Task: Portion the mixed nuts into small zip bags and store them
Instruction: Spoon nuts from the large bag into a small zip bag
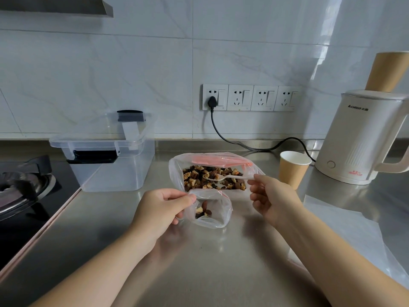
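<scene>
Left hand: left hand is nearest the viewer, just in front of the large bag; thumb and fingers pinch the rim of the small zip bag, holding its mouth apart.
Small zip bag: small zip bag touches the front edge of the large bag, lifted by its rim, its mouth turned toward the large bag; a few nuts lie in its bottom.
Right hand: right hand is at the front right corner of the large bag, fingers curled and clamped on the handle end of the spoon.
Spoon: white plastic spoon reaches leftward from the right hand into the large bag, its bowl resting among the mixed nuts.
Large bag: large bag lies open on the steel counter, a pink-red zip strip along its far edge.
Mixed nuts: mixed nuts fill the middle of the large bag, brown and dark pieces together.
Storage box: clear storage box stands left of the large bag, its lid set on top, black latches at front and back.
Paper cup: paper cup stands upright just right of the large bag.
Kettle: white kettle stands right of the large bag, beyond the cup; its black cord runs behind the large bag up to a wall socket.
Hob: gas hob lies far left of the large bag, past the box.
</scene>
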